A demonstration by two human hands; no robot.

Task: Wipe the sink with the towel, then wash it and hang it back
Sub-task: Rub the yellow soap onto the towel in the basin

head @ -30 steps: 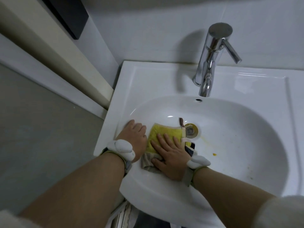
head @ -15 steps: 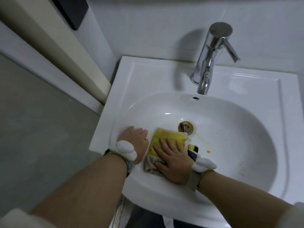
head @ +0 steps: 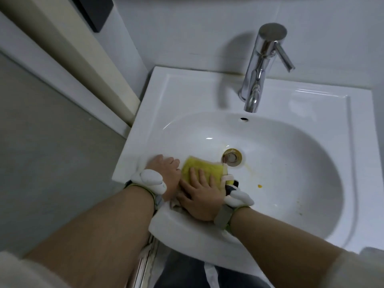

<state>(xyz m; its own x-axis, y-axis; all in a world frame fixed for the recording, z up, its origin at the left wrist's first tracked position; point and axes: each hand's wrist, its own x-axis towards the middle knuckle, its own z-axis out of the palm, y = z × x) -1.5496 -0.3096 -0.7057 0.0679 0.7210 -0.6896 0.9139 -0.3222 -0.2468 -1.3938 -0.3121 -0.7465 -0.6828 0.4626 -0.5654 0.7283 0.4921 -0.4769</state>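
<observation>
Bare forearms, with pale cream fabric sleeves pushed up near the elbows: left sleeve [head: 25, 269], right sleeve [head: 359, 269]. On the left wrist, a smooth white rounded plastic device [head: 151, 181], fixed by a grey strap with a thin yellow-green edge [head: 156, 199]. On the right wrist, a matching white rounded plastic device [head: 239, 197] on a broad grey fabric band [head: 222, 217], also edged in yellow-green. Left hand [head: 166, 169] and right hand [head: 200, 196] ungloved, without rings. At the bottom edge, dark blue-grey trousers [head: 187, 271] and a strip of white cloth [head: 209, 273] hanging over them.
</observation>
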